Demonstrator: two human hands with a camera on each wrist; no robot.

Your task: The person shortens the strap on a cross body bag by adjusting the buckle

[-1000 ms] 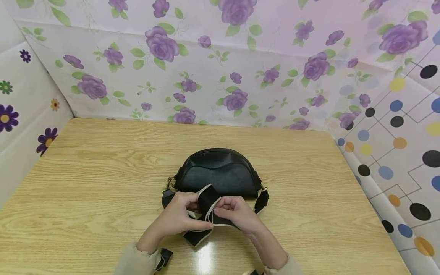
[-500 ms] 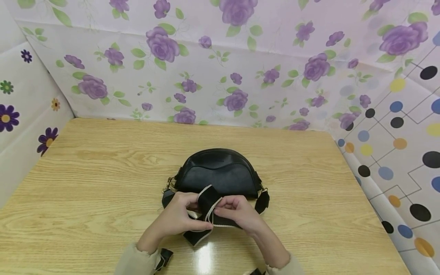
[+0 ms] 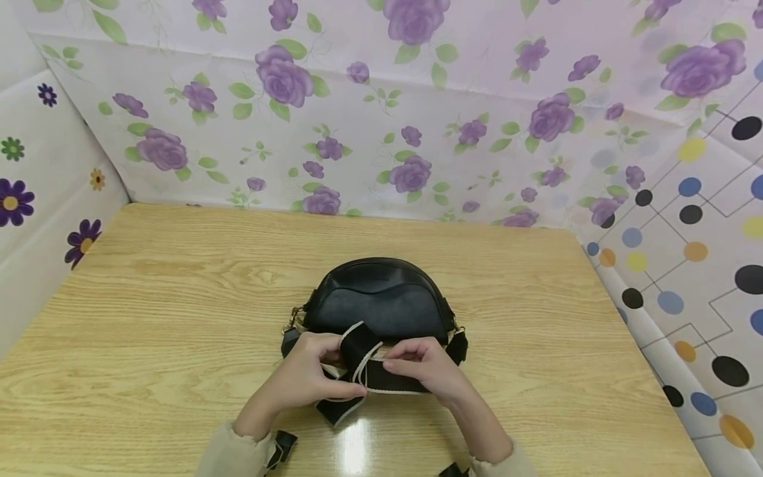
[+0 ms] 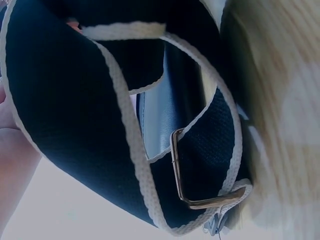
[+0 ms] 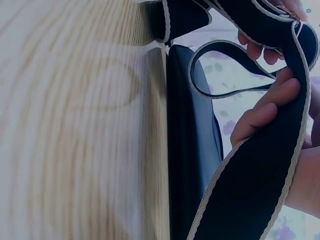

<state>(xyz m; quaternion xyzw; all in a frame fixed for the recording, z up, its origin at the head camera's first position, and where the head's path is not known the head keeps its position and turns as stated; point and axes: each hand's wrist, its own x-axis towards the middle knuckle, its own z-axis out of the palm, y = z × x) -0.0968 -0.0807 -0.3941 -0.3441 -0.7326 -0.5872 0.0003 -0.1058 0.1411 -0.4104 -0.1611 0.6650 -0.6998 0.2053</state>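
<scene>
A black half-moon handbag (image 3: 381, 298) stands on the wooden table with its shoulder strap still joined by gold rings at both ends. The wide black strap (image 3: 393, 379) has cream edging and is looped in front of the bag. My left hand (image 3: 306, 374) holds the folded loops between thumb and fingers. In the left wrist view a rectangular metal slider buckle (image 4: 177, 170) sits on the strap inside the loop. My right hand (image 3: 426, 368) pinches the strap to the right of the loop, with fingers (image 5: 285, 95) on one face and the thumb mostly hidden behind.
The wood-grain table (image 3: 179, 318) spreads around the bag. Flower-printed sheeting (image 3: 352, 132) covers the back, and dotted sheeting (image 3: 673, 298) lines the right side. A black band (image 3: 280, 450) shows at the left sleeve.
My right hand has slid a little to the right along the strap, away from the left hand, so more flat strap shows between them. The left hand and bag are nearly still.
</scene>
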